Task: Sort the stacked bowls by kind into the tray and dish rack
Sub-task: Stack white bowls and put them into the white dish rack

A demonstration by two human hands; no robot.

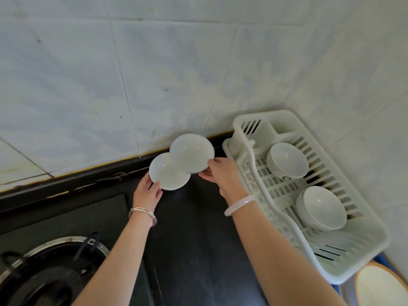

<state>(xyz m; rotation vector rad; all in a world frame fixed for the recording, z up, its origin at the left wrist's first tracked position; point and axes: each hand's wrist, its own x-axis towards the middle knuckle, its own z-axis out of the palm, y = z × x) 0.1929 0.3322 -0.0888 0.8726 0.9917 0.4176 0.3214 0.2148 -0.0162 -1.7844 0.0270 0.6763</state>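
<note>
My right hand (220, 175) pinches the near rim of a shallow white bowl (191, 153), lifted and tilted above the black counter. Just left and lower, my left hand (147, 191) holds the edge of a second white bowl (165, 173); the lifted bowl overlaps its right side. To the right stands a white plastic dish rack (254, 217). In it sit a deep bowl with a dark rim pattern (287, 160) at the far end and a plain white deep bowl (321, 207) nearer to me.
A gas stove burner (53, 268) fills the lower left of the black counter (194, 239). White tiled walls close the back and right. A pale round dish with an orange rim (382, 286) shows at the bottom right corner, below the rack.
</note>
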